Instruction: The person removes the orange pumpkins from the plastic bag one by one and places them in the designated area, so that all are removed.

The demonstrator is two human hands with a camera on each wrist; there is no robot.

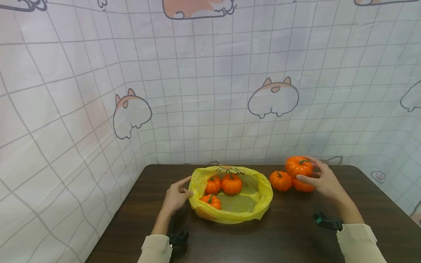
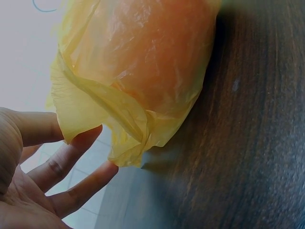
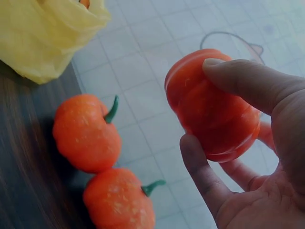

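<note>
**Pumpkin in right hand, bag edge at left**

Right hand [image 1: 323, 180] curled round a toy pumpkin [image 1: 298, 166], thumb on one side, fingers on the other; lifted clear of the dark wooden table [image 1: 296, 233]. Directly under the grip, a second pumpkin [image 1: 303, 186] on the tabletop; just beside it, toward the bag, a third pumpkin [image 1: 280, 180]. Left hand [image 1: 175, 197] loosely spread, fingers [image 2: 71, 157] relaxed, fingertips touching the rim of the yellow plastic bag [image 1: 263, 197]; nothing held. Just beyond those fingertips, inside the open bag, three more small pumpkins [image 1: 231, 183].
</note>
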